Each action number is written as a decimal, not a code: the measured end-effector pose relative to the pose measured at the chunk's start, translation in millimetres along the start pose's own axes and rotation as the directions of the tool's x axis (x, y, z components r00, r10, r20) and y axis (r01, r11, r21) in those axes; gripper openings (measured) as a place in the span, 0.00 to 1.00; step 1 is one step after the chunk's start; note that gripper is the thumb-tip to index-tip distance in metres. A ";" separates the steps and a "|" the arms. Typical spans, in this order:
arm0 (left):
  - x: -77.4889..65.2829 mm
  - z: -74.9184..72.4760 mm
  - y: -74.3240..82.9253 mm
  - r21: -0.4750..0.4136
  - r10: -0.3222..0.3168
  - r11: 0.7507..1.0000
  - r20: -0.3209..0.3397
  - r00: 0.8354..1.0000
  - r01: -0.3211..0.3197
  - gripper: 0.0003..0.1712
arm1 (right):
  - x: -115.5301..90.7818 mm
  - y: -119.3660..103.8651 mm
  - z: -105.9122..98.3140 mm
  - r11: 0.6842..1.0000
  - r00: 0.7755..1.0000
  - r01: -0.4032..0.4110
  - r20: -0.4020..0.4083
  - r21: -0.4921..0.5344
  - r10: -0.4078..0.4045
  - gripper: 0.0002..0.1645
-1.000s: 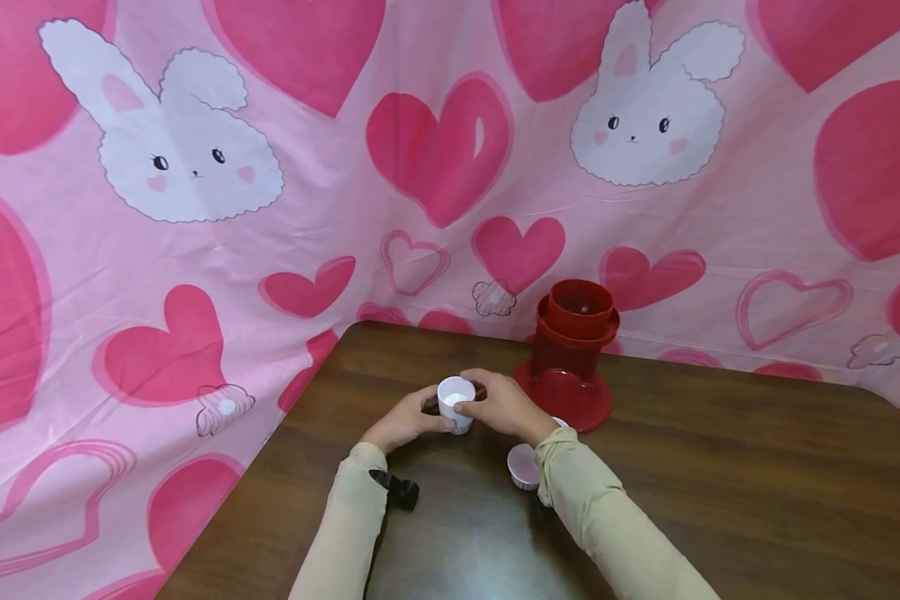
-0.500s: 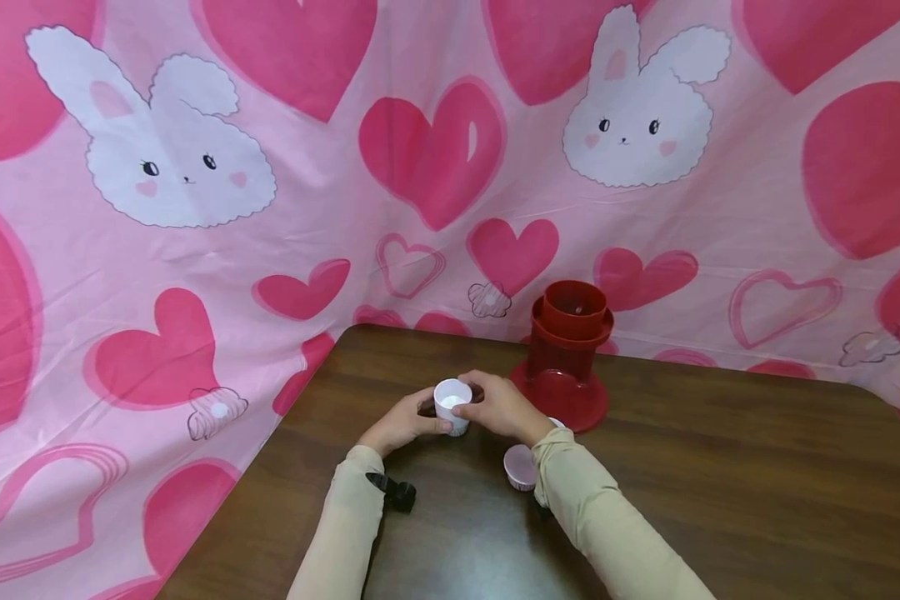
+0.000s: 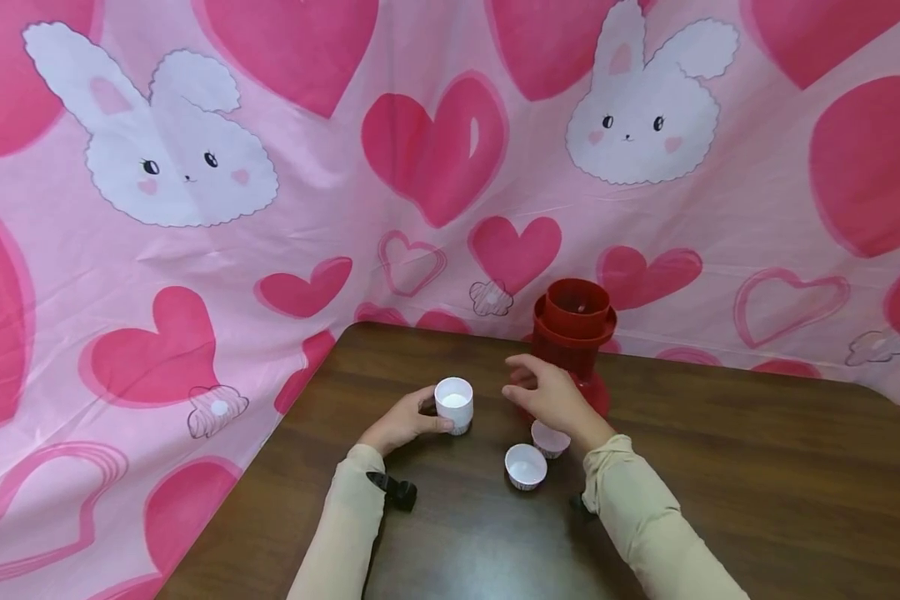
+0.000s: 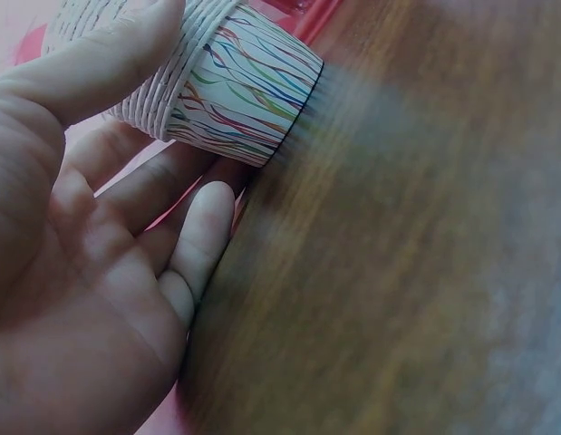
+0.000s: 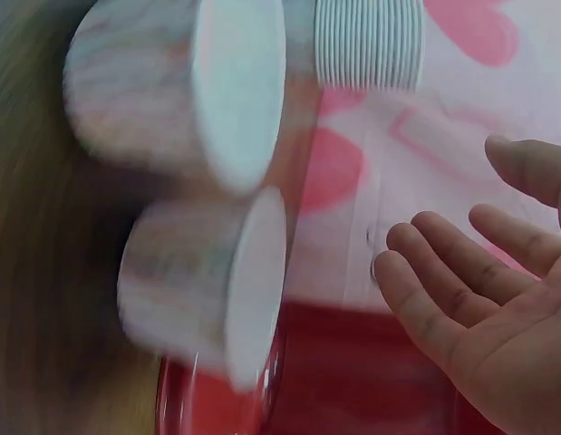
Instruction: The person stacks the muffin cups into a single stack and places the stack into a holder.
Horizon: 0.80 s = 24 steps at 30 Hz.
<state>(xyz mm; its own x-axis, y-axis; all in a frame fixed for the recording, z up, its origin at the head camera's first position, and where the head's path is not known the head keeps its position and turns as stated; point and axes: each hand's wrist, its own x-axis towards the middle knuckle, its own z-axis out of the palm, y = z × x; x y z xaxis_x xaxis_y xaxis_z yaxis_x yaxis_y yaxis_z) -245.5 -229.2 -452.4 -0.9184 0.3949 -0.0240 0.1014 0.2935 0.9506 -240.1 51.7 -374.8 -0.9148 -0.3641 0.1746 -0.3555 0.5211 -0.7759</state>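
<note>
A stack of nested white paper baking cups stands upright on the table. My left hand grips it from the left, thumb in front and fingers behind. In the left wrist view the stack's rims sit one inside another, and the lowest cup has coloured wavy lines. To the right, my right hand is raised with relaxed fingers and holds nothing. Beneath it stand two single baking cups, a nearer one and a farther one, close together with mouths upward.
A red plastic holder with a round base and a cylindrical top stands behind the right hand. The brown wooden table reaches back to a pink cloth printed with hearts and rabbits.
My right hand has let go of the stack and moved right, lifting its arm off the two single cups, which now show fully. The left hand keeps its hold.
</note>
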 end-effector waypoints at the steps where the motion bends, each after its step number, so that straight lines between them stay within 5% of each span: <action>1: 0.3 0.2 -0.2 -0.002 -0.002 1.000 0.000 1.000 0.002 0.36 | -3.6 3.6 -5.5 1.000 1.000 -0.009 -0.007 -0.006 0.008 0.28; 8: 1.8 1.3 -2.3 -0.014 0.007 1.000 0.010 1.000 -0.007 0.37 | -30.1 30.6 -31.3 0.993 0.996 -0.092 0.014 -0.072 0.093 0.30; 15: 0.4 1.6 -2.1 -0.019 -0.015 1.000 0.006 1.000 0.015 0.37 | -46.5 52.6 -39.9 0.995 0.985 -0.043 0.161 -0.086 0.057 0.36; 24: 2.3 1.9 -2.8 -0.015 -0.024 1.000 0.004 1.000 0.024 0.37 | -50.0 62.6 -33.6 0.997 0.969 -0.022 0.242 -0.081 0.041 0.47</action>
<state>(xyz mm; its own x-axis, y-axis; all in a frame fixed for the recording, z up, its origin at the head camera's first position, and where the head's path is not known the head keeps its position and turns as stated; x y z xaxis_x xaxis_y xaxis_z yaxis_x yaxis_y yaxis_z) -247.1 -227.5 -455.7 -0.9189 0.3917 -0.0478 0.0740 0.2900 0.9542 -223.0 128.5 -411.7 -0.8549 -0.5188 -0.0092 -0.3498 0.5894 -0.7282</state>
